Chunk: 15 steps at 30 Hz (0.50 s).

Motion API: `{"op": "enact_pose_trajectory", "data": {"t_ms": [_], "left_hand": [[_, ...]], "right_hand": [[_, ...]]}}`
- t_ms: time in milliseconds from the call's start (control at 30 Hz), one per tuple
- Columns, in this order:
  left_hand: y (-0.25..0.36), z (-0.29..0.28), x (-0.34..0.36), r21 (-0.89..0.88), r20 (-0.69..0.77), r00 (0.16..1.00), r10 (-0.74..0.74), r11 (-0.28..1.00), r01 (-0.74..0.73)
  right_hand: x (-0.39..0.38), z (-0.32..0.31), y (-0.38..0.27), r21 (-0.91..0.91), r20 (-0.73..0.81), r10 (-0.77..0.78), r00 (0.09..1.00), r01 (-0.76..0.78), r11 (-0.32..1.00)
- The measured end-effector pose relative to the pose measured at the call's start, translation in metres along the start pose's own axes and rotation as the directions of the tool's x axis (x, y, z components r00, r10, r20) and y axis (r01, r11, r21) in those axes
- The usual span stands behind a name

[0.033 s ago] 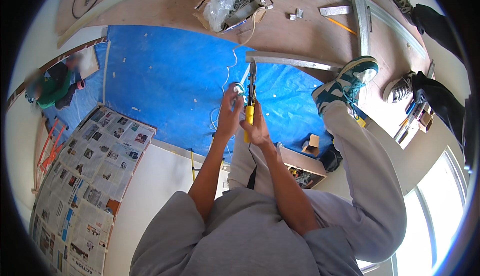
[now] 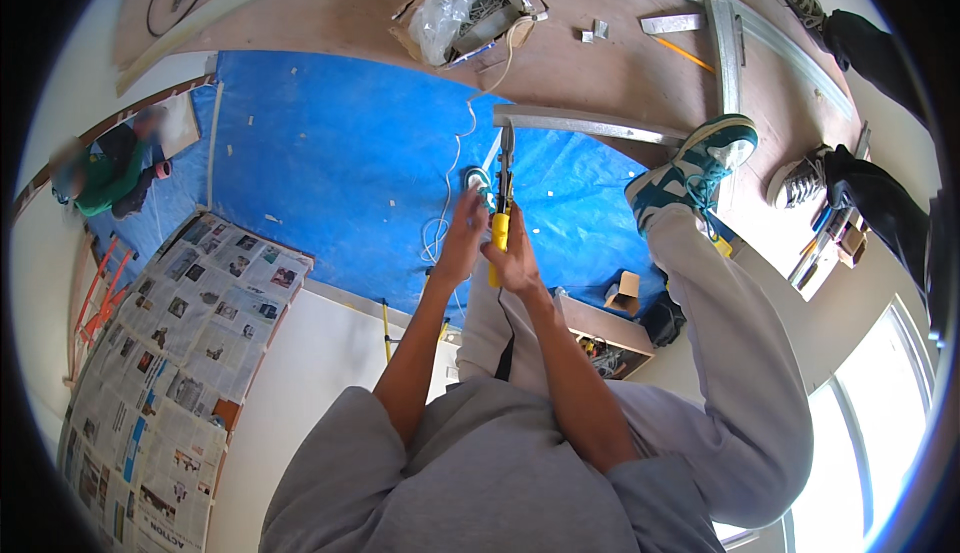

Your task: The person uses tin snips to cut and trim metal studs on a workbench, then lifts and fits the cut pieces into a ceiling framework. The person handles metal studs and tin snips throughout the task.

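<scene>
My right hand (image 2: 517, 261) is closed around the yellow handles of a pair of metal snips (image 2: 501, 215). Their dark jaws point away from me and meet the left end of a galvanized metal channel (image 2: 590, 125); whether they bite into it I cannot make out. Beside the snips, my left hand (image 2: 461, 241) is raised with its fingers stretched out and holds nothing. My right foot, in a green and white shoe (image 2: 700, 168), rests at the channel's right end. Part of my other shoe (image 2: 479, 185) shows beyond my left fingers.
Blue sheeting (image 2: 330, 173) covers the floor. Ahead, an open carton (image 2: 468, 13) of screws and a plastic bag sits on brown board, a white cord running past it. Metal studs (image 2: 724, 53) and a pencil (image 2: 685, 54) lie right, near another person's shoes (image 2: 800, 181). Newspaper-covered boarding (image 2: 180, 353) stands left.
My left hand has drawn back slightly toward me, so more of the shoe behind its fingers shows. The right hand and snips look the same.
</scene>
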<state>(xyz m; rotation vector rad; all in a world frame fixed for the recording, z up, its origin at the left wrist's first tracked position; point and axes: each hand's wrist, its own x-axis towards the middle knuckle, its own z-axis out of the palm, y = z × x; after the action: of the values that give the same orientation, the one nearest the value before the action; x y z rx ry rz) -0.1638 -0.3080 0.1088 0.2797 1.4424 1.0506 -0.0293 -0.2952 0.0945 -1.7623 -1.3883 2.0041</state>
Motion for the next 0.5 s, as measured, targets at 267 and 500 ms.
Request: {"op": "enact_pose_trajectory", "data": {"t_ms": [267, 500], "left_hand": [[-0.066, 0.002, -0.031, -0.279, 0.245, 0.969, -0.032, 0.955, 0.102], [-0.063, -0.002, -0.028, -0.16, 0.273, 0.962, 0.024, 0.987, 0.021]], "right_hand": [[0.006, -0.007, -0.024, -0.078, -0.02, 0.001, 1.0, -0.002, 0.997], [0.006, -0.003, -0.021, -0.064, -0.031, -0.081, 0.996, 0.079, 0.995]]}}
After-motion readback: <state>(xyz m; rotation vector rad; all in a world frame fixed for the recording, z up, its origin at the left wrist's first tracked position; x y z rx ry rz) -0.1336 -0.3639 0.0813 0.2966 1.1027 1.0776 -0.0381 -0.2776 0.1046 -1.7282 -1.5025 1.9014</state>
